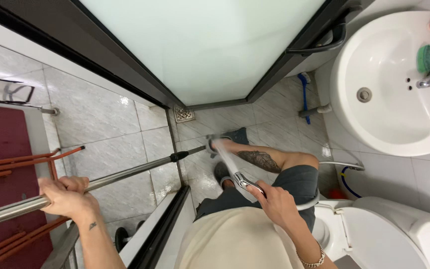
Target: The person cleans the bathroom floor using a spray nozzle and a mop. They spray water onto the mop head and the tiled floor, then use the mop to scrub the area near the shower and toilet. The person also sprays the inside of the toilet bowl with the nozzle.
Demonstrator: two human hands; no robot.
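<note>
Spray nozzle (242,180) gripped in right hand (274,201), its jet striking the raised foot (222,144) over wet floor tiles (274,119). Left hand (65,197) wraps the mop handle (125,174). Rinsing appears underway, not finished; toilet (389,229) alongside.

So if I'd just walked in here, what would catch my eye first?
Probably the long metal pole running across the tiled floor, held in the left hand at lower left. Next, the right hand at centre, shut on a chrome spray nozzle that sprays water toward a raised foot. A round white sink fills the upper right, and a white toilet sits below it.
</note>
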